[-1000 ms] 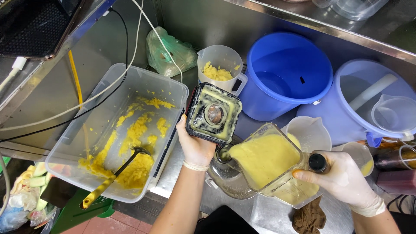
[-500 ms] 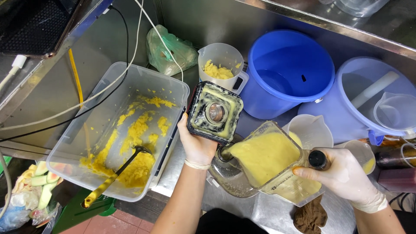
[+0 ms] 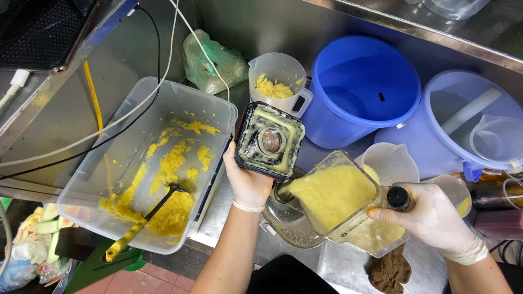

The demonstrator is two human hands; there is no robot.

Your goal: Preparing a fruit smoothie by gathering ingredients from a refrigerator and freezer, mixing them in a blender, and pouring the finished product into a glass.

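Stainless steel makes up the counter [image 3: 338, 267] and the wall behind it, and against that wall stand two blue buckets: the darker one [image 3: 362, 87] looks empty, the paler one [image 3: 463, 120] holds a white tube and a clear jug. Along the counter's left edge sits a clear plastic tub [image 3: 147, 163], smeared with yellow mash that is mostly scraped toward its near end, where a ladle [image 3: 144, 220] lies. At the counter's near edge the right hand [image 3: 430, 218], gloved, grips the handle of the blender jar [image 3: 343, 201] and tips it leftward; the thick yellow puree is at the lip above a clear bowl-like vessel [image 3: 289, 223], which seems almost empty, so the pouring looks barely begun with nearly the whole jar left. The left hand [image 3: 248, 182], bare, clutches the black blender lid [image 3: 269, 140] upright, just beside the tub's corner and clear of the spout. A small pitcher of yellow chunks [image 3: 278, 81] stands behind, a white funnel-like cup [image 3: 389, 160] crowds the jar's far side, and a brown rag [image 3: 389, 272] lies below.
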